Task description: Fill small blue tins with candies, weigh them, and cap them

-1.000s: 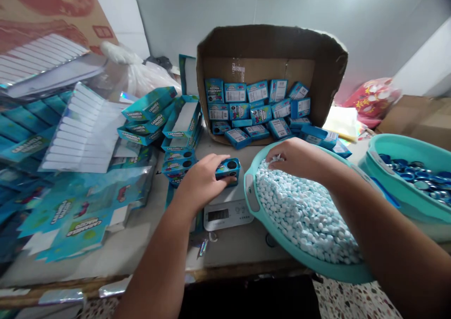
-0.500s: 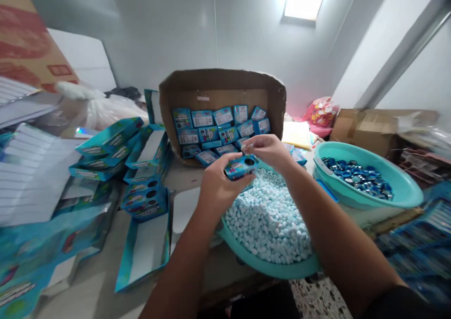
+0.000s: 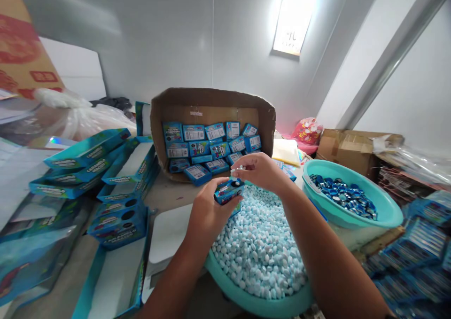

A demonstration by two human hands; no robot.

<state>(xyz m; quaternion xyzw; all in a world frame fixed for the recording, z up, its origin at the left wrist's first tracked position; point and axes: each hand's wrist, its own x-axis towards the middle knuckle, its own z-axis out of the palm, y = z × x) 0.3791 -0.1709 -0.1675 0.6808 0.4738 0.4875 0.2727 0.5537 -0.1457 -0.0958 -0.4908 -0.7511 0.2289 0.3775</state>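
My left hand [image 3: 207,213] grips a small blue candy box [image 3: 228,190] with a round hole in its top, held over the teal basin [image 3: 246,296] full of pale blue and white candies [image 3: 259,248]. My right hand [image 3: 260,171] is closed in a pinch just above the box, with a few white candies [image 3: 237,168] between its fingertips, right at the box's hole.
A tipped cardboard carton [image 3: 211,105] holds several filled blue boxes [image 3: 207,145] behind the hands. Stacks of blue display cartons [image 3: 88,161] lie left. A second teal basin [image 3: 352,206] of blue round lids stands right, with a brown box [image 3: 352,147] behind it.
The left hand lifted the box off the scale and brought it over the candy basin. The right hand came up from the candies to the box. The camera tilted up.
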